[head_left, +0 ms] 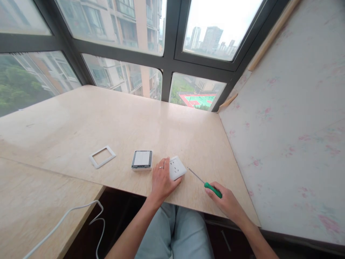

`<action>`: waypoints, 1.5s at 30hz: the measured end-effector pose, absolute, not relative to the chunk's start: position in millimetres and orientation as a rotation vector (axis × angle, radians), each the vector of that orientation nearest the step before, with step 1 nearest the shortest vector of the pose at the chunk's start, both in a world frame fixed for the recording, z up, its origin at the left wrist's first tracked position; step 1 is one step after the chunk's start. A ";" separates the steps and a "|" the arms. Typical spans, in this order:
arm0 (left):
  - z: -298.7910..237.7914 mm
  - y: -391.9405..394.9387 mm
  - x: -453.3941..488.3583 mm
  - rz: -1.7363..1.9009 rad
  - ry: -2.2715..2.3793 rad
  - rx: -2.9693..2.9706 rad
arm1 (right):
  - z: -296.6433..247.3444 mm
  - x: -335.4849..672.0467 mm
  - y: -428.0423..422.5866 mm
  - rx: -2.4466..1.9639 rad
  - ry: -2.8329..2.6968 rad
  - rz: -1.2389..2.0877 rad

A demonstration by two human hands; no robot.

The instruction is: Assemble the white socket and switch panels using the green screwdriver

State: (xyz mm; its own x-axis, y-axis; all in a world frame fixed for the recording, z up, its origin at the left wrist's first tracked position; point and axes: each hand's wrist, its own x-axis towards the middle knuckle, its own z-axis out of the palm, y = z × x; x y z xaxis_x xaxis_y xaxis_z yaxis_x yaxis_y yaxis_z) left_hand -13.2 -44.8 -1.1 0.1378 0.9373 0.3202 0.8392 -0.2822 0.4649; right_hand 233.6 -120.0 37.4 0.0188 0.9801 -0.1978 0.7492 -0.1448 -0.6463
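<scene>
My left hand grips a white wall socket at its left side and near edge, the slotted face turned up. In my right hand is a screwdriver with a green handle. Its thin metal shaft points up and left, the tip a little to the right of the socket and apart from it. Left of my left hand lies a white wall switch with its grey inner frame showing. Farther left, a loose white rectangular cover frame lies flat on the counter.
The beige stone-look counter runs back to dark-framed windows. A papered wall bounds it on the right. A white cable crosses the lower left and hangs over the counter's edge. My legs are under the front edge.
</scene>
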 end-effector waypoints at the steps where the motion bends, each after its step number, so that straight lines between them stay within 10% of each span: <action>1: -0.7 -44.8 -13.9 0.836 1.758 2.236 | 37.7 228.1 -127.9 -1.926 -1.774 0.936; 27: 2.4 -39.8 -24.4 0.872 1.656 2.182 | 32.6 180.9 -156.7 -1.732 -1.585 1.082; 45: 4.1 -40.9 -22.5 0.830 1.688 2.203 | 22.6 163.9 -167.3 -1.398 -0.599 1.971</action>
